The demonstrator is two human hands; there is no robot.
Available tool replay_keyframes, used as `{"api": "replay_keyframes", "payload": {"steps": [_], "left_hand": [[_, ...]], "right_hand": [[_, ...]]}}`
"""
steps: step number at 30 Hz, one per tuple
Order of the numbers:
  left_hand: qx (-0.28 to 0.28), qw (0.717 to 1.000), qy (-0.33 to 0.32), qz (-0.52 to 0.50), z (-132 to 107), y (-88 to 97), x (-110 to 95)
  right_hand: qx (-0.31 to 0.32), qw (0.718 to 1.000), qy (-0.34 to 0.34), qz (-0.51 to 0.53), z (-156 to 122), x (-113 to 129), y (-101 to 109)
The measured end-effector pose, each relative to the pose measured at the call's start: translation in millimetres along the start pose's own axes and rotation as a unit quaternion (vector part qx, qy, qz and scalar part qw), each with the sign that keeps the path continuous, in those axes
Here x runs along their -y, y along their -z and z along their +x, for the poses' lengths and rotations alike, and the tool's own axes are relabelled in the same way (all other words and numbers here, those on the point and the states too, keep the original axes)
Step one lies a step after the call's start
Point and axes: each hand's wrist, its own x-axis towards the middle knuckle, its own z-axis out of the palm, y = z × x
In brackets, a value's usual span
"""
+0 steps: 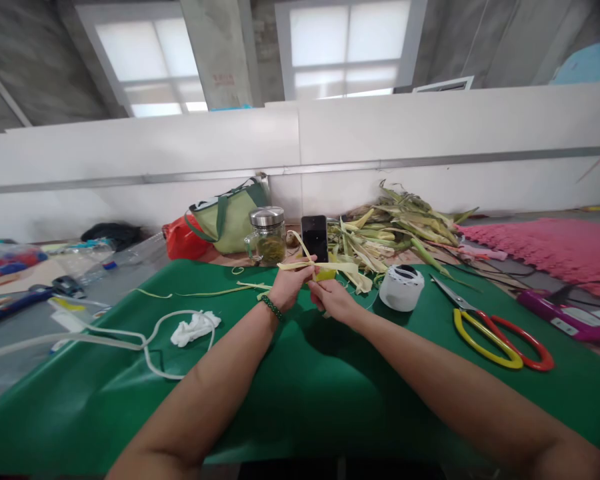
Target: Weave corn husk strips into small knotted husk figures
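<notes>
Pale corn husk strips [337, 267] cross one another between my two hands, above the middle of the green mat [260, 413]. My left hand [291, 285], with a dark green bead bracelet at the wrist, is closed on the strips near their crossing. Just to the right and slightly lower, my right hand [334, 298] pinches the strips from below; its fingertips are partly hidden. One strip rises up and left from the crossing, while others lie sideways. Behind the hands stands a black phone [315, 237], upright.
A glass jar [270, 243] and green bag [240, 217] stand behind left, a husk pile [400, 223] behind right. On the mat lie a white roll [401, 289], scissors [495, 333], crumpled tissue [195, 329] and a looped white tube [153, 333]. A purple tool [567, 317] is far right.
</notes>
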Motion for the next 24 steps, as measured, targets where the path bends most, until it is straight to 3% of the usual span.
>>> {"api": "replay_keyframes", "payload": {"steps": [4,9,13,18,21,24], "left_hand": [[-0.009,1.0,-0.009,0.017,-0.8,1.8,-3.6],[-0.066,0.998,-0.012,-0.001,-0.7,-5.5,0.5],[-0.096,0.995,-0.007,-0.019,-1.0,-9.2,2.4],[-0.073,0.997,0.003,-0.003,0.1,-5.4,0.0],[-0.066,0.996,-0.026,0.049,3.5,-0.1,0.9],[-0.063,0.99,-0.053,0.113,5.6,3.2,4.0]], "right_hand": [[-0.003,0.999,0.05,0.021,1.1,-1.1,1.4],[-0.025,0.994,0.082,-0.062,-3.0,0.6,-0.5],[-0.036,0.983,0.071,-0.163,-5.9,4.2,-1.0],[-0.004,0.964,0.032,-0.263,-6.5,7.5,10.6],[-0.071,0.941,0.038,-0.328,-8.8,9.8,20.9],[-0.183,0.93,0.133,-0.289,-12.6,12.2,26.7]]}}
